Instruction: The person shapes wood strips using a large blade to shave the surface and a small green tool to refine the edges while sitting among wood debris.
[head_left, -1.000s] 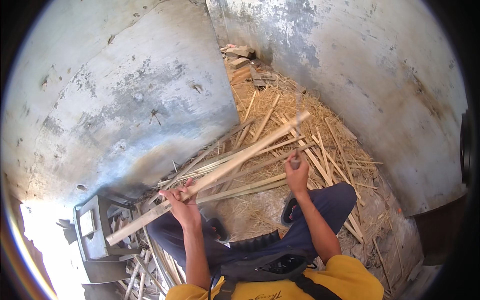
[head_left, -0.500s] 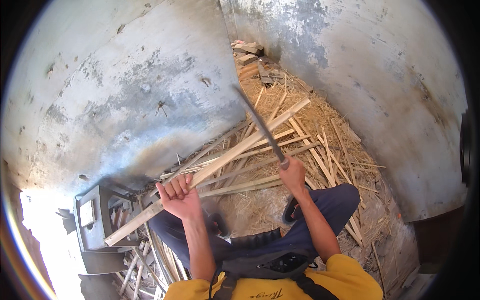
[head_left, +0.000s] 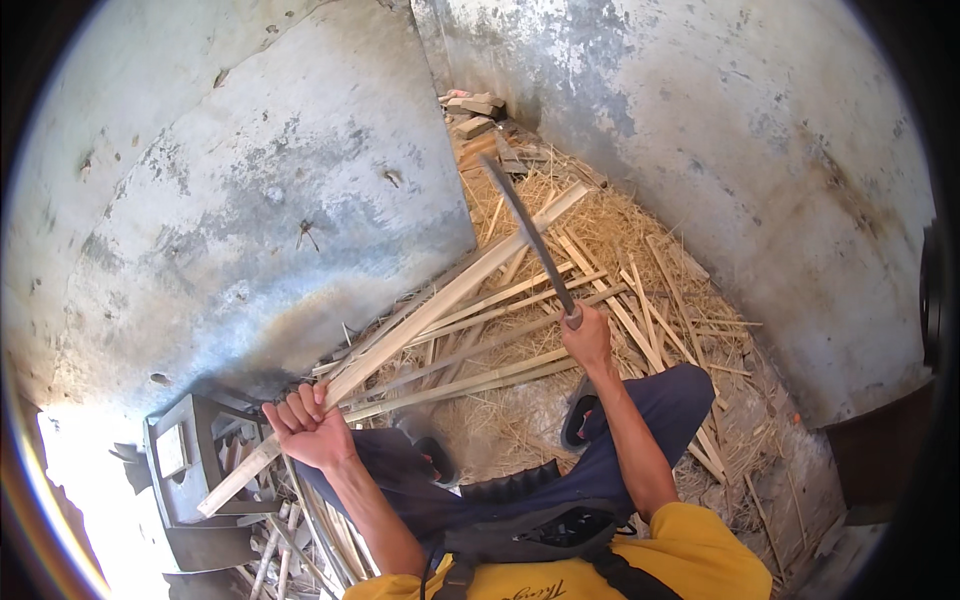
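Note:
My left hand (head_left: 315, 430) is closed around a long, pale bamboo strip (head_left: 445, 300), which slants from the lower left up to the straw. Its near end sticks out past my wrist on the left. In my right hand (head_left: 587, 340) is the handle of a machete (head_left: 548, 258) with a long, dark, slightly curved blade. The blade points up and to the left and crosses in front of the strip near its far end. Whether the edge touches the strip, I cannot tell.
Several split strips (head_left: 500, 300) lie in front of me over loose straw (head_left: 640, 220). Bricks (head_left: 475, 105) are stacked in the far corner between weathered walls (head_left: 330, 150). A grey box-like frame (head_left: 190, 485) stands at my left, beside more sticks (head_left: 275, 545).
My left hand and the bamboo strip have moved down and to the left. The machete blade has swung a little more upright and now crosses the strip nearer its far end.

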